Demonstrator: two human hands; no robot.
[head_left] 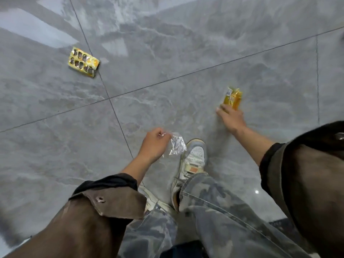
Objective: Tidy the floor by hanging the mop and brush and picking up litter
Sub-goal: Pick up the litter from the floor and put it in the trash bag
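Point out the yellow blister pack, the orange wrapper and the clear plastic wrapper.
yellow blister pack (83, 62): head view, middle of its foil face.
orange wrapper (233, 98): head view, centre of the packet, above the right hand's fingers.
clear plastic wrapper (177, 146): head view, crinkled middle, hanging from the left hand.

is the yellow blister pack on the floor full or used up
Mostly used up, it seems. The blister pack lies flat on the floor, its two rows of pockets torn open and dark; blur hides whether any pill remains.
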